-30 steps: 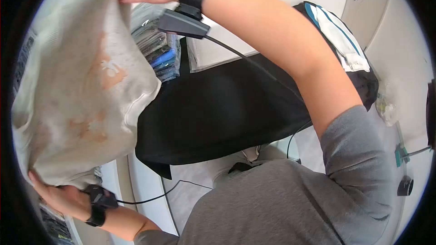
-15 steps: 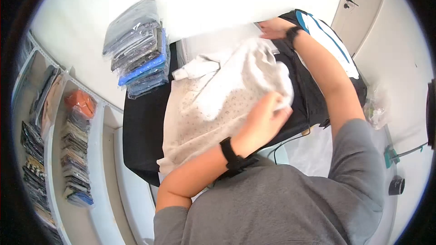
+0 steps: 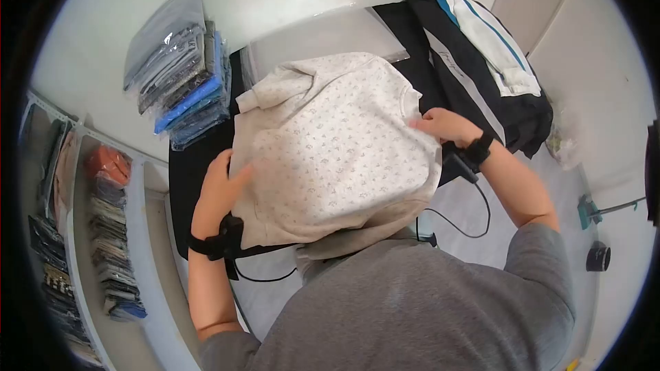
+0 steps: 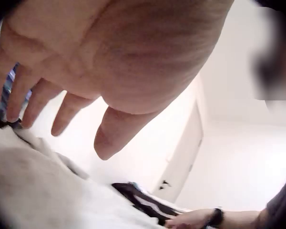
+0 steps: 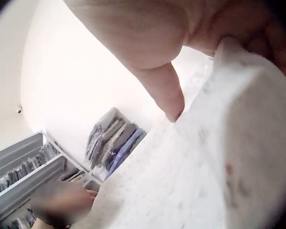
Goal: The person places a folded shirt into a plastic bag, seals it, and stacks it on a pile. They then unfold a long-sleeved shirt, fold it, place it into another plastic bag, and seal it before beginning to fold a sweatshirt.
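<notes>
A cream sweatshirt (image 3: 350,144) with a small dotted print lies front up on the black-covered table, one sleeve (image 3: 285,89) folded at its back left and the collar to the right. At the garment's left edge, my left hand (image 3: 221,189) has its fingers and thumb spread. The left wrist view shows this hand (image 4: 100,62) with straight fingers above the pale cloth (image 4: 52,186), holding nothing. Beside the collar, my right hand (image 3: 450,127) grips the fabric. In the right wrist view a raised fold (image 5: 248,95) runs into the curled fingers of that hand (image 5: 181,38).
Bagged garments (image 3: 185,82) are stacked at the table's back left. A clear plastic sheet (image 3: 316,34) lies behind the sweatshirt. Black and white clothing (image 3: 488,48) covers the back right. Shelves (image 3: 75,220) with bagged clothes stand left; cables hang from both wrists.
The sweatshirt has come down from the raised hands and now lies spread on the table. My left hand has moved to its left edge, my right hand from behind it to the collar.
</notes>
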The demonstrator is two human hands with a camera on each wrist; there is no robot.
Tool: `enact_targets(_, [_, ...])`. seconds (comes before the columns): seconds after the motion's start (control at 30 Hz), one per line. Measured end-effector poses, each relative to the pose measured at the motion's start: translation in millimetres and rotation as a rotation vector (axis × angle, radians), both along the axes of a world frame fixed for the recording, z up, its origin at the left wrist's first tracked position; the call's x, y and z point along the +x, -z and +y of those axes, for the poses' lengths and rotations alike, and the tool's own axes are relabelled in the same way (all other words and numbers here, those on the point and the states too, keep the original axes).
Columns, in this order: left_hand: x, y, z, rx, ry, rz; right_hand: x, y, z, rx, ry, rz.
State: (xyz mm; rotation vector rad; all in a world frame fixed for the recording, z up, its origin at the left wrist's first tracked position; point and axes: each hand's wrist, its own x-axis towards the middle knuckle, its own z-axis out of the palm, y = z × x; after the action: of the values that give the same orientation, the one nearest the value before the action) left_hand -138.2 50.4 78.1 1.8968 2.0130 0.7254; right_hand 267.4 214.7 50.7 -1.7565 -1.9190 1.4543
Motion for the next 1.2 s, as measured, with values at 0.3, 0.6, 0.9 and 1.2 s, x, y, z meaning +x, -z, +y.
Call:
enact_targets(0.3, [-11, 43, -30, -0.303, -0.165, -0.680, 17, 1, 0, 0.363, -0.038, 0.431])
enact_targets(0.6, [14, -1, -27, -0.584, -0.089, -0.481, 74, -24, 54, 0.276, -0.379, -0.479])
enact_targets(0.9, [-60, 37, 109, -0.164, -0.027, 0.050, -115, -27, 148, 0.794, -0.540, -0.226])
enact_targets(1.2, [-54, 42, 126, -0.248, -0.216, -0.150, -182, -11, 168, 0.470, -0.575, -0.164])
